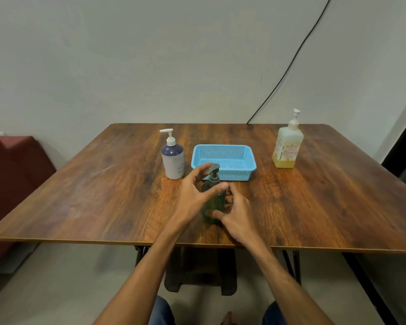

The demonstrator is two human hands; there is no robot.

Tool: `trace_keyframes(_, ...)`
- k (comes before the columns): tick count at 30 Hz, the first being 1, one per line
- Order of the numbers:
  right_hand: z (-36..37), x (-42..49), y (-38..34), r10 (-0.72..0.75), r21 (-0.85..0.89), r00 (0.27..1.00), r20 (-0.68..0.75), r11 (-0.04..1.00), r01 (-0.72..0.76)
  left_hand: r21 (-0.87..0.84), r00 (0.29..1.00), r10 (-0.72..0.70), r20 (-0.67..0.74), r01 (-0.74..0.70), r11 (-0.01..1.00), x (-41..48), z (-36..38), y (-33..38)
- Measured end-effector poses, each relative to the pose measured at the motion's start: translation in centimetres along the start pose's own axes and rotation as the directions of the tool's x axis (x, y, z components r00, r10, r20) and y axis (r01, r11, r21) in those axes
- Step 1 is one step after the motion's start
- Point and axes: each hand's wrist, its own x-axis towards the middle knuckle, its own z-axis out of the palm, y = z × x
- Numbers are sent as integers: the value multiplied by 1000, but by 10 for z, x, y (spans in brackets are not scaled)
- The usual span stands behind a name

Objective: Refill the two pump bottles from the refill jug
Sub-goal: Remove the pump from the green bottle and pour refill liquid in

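Green translucent plastic, dark: the green pump bottle (212,204) stands upright on the wooden table (99,198), near the front edge at centre, just in front of the blue mesh basket (231,176). Pump head (213,170) is seated on the neck; cap not yet off. Fill level cannot be read through the tinted wall and the blur. Right hand (239,216) grips the lower body, thumb across the front and fingers wrapped behind. Left hand (192,195) closes on the neck, thumb lying across it below the pump head and fingers reaching round behind. Risks, as judged: if the right hand's hold is slack, the body may turn with the collar and the cap won't loosen. A hard twist could tip the narrow bottle toward the basket. Pressing on the pump head during the twist could squirt residue onto the table. The dip tube, once lifted, may drip. White-and-navy pump bottle (173,158) stands upright to the left of the basket, untouched and capped. Refill jug (287,146) stands well apart at far right, with a low band of yellow liquid at its base, possibly scant for two bottles. Black cable (291,63) runs down the wall behind.
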Motion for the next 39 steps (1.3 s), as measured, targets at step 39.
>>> trace_keyframes(39, -1, 2, 5, 19, -31, 999, -26, 999, -20, 30, 941, 163, -298, -162, 986, 17, 6, 60)
